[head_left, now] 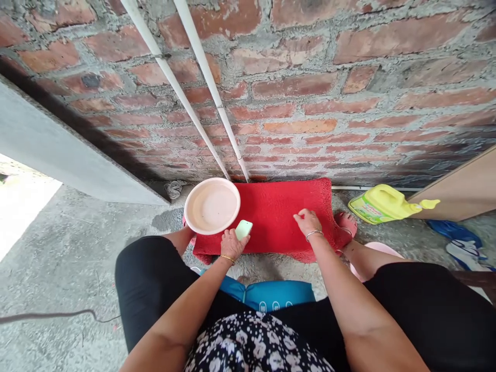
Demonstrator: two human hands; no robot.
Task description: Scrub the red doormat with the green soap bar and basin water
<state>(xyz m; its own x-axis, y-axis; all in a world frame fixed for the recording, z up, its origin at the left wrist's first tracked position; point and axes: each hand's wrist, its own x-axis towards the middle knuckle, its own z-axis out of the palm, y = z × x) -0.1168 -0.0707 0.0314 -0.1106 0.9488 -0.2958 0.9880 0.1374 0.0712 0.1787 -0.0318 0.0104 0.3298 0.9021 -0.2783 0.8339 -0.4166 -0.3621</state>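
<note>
My left hand [232,245] grips a pale green, flat rectangular object [244,229] with a small dark hole near its far end. The object is over the near edge of a red cloth [271,217], just right of a pale pink basin [212,206]. Water appears to be in the basin. Over the right part of the cloth is my right hand [309,222], its fingers curled together. Whether anything is inside those fingers cannot be seen. The cloth looks wet and is spread over a low support that it hides.
A yellow jug [383,203] lies tilted at the right, beside a brown board [457,186]. Two white pipes [201,67] run down the brick wall [294,98]. A grey panel [77,139] stands at left. Something blue [279,294] is between my knees. A cable [50,315] crosses the concrete floor.
</note>
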